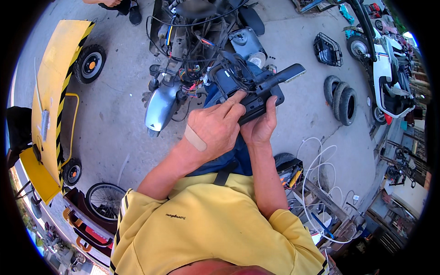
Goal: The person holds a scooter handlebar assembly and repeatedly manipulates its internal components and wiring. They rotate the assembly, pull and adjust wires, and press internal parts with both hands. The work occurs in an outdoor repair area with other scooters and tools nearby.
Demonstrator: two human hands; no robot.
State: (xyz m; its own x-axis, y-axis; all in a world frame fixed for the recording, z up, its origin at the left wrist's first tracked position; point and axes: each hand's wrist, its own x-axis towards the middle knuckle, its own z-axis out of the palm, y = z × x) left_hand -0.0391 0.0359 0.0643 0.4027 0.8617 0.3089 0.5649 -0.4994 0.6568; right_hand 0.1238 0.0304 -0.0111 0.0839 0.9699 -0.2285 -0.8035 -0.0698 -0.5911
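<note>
I see a black plastic part.
My right grip holds it; left grip touches it, closure unclear.

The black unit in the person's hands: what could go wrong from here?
The black unit could slip or tip if the right hand loosens, since that hand appears to support its side and lower edge.

Coloured wires lie loose beside the work, so one might snag or get tugged if the unit shifts that way.

The left hand has its fingers on the unit; pressing hard there might tilt it within the right hand's hold.
</note>
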